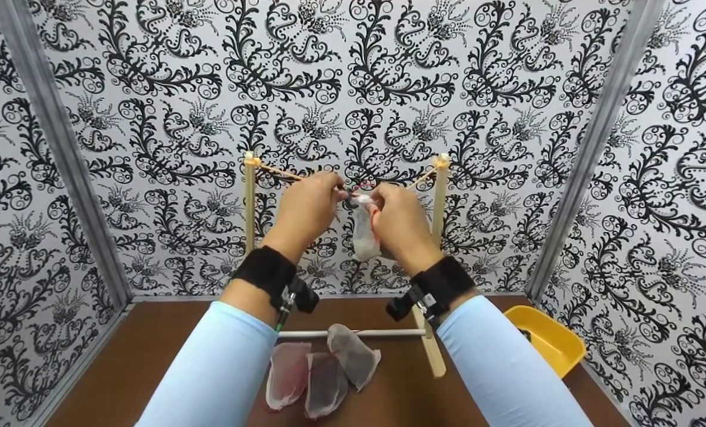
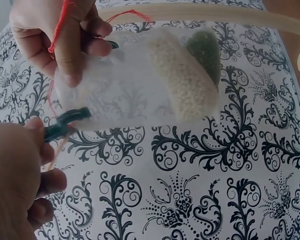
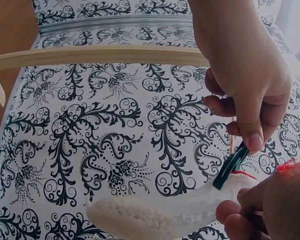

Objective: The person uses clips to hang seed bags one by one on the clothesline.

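My left hand point(image 1: 311, 207) pinches a dark green clothespin point(image 3: 230, 167) at the cord, beside the top of a sheer white drawstring pouch point(image 1: 366, 234). Pale beans or beads point(image 2: 182, 75) fill the pouch's bottom end. With thumb and fingers, my right hand point(image 1: 403, 219) grips the gathered top of this pouch, and its red drawstring point(image 2: 60, 25) hangs over the hand. In the left wrist view, a green-filled pouch point(image 2: 205, 52) shows partly behind the pale one. The clothespin's jaws lie at the pouch's upper corner.
An orange cord point(image 1: 278, 171) runs between two wooden posts point(image 1: 250, 207), sagging toward the hands. Three sheer pouches point(image 1: 327, 385) lie on the brown table point(image 1: 169, 356) by a white crossbar point(image 1: 388, 333). A yellow bin point(image 1: 566, 350) stands at right, with something dark inside.
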`<state>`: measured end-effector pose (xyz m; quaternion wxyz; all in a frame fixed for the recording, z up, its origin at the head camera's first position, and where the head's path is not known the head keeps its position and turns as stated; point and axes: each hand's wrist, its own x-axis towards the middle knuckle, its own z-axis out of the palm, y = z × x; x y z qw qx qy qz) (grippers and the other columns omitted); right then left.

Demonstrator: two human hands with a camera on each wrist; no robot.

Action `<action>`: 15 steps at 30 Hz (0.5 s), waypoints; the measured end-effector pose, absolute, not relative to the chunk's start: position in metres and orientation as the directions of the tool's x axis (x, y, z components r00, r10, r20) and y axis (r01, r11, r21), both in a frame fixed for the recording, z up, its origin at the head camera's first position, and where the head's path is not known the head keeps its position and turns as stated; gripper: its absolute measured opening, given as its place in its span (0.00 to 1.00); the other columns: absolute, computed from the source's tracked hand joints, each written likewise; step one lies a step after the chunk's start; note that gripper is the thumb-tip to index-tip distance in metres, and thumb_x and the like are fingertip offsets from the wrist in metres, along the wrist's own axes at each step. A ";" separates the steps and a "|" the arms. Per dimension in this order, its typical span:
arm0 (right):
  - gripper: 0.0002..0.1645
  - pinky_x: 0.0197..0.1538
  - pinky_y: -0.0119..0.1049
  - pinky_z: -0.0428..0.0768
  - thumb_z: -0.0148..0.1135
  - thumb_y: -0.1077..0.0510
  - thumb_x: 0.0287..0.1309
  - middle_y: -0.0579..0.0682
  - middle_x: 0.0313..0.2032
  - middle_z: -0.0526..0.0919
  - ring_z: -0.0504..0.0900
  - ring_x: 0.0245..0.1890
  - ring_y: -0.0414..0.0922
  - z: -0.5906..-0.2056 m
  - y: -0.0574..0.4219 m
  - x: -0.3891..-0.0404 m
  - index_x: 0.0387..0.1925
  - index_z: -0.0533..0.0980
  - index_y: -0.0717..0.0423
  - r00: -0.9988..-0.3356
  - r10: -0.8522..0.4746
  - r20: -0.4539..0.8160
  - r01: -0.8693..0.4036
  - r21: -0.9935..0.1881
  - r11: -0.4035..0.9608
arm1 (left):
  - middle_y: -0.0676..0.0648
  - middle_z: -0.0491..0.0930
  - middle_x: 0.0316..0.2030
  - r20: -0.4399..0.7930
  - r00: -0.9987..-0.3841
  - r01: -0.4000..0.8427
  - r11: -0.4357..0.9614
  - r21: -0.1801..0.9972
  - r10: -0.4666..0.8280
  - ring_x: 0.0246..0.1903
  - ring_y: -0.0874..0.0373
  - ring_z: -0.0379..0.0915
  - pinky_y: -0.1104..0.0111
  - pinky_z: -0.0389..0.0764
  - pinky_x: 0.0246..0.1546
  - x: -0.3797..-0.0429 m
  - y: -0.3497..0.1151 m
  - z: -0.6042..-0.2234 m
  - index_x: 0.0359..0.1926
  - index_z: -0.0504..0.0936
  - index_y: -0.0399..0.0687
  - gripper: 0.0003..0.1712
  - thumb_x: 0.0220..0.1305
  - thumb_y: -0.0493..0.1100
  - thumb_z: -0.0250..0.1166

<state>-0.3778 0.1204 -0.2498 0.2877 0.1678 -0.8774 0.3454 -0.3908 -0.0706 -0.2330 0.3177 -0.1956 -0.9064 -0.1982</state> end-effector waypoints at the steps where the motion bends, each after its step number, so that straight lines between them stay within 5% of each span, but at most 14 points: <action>1: 0.04 0.43 0.42 0.90 0.70 0.65 0.74 0.52 0.41 0.92 0.88 0.39 0.50 -0.250 0.120 -0.378 0.45 0.87 0.55 -0.779 -0.096 0.619 -0.492 -0.510 0.706 | 0.43 0.92 0.55 0.636 -0.734 0.477 0.847 0.237 0.236 0.49 0.43 0.92 0.53 0.93 0.54 -0.390 -0.071 -0.232 0.61 0.88 0.45 0.17 0.83 0.51 0.68; 8: 0.03 0.37 0.42 0.89 0.71 0.64 0.75 0.53 0.40 0.92 0.88 0.35 0.50 -0.253 0.119 -0.377 0.47 0.85 0.55 -0.774 -0.120 0.621 -0.497 -0.480 0.723 | 0.43 0.89 0.58 0.574 -0.776 0.481 0.835 0.267 0.263 0.49 0.47 0.89 0.57 0.92 0.55 -0.384 -0.072 -0.231 0.68 0.85 0.45 0.25 0.81 0.54 0.70; 15: 0.08 0.43 0.46 0.94 0.73 0.65 0.72 0.58 0.43 0.94 0.93 0.39 0.54 -0.262 0.119 -0.375 0.49 0.84 0.57 -0.747 -0.164 0.644 -0.507 -0.393 0.767 | 0.46 0.88 0.51 0.609 -0.752 0.514 0.802 0.304 0.251 0.42 0.53 0.84 0.61 0.91 0.49 -0.375 -0.078 -0.240 0.78 0.80 0.50 0.31 0.82 0.54 0.70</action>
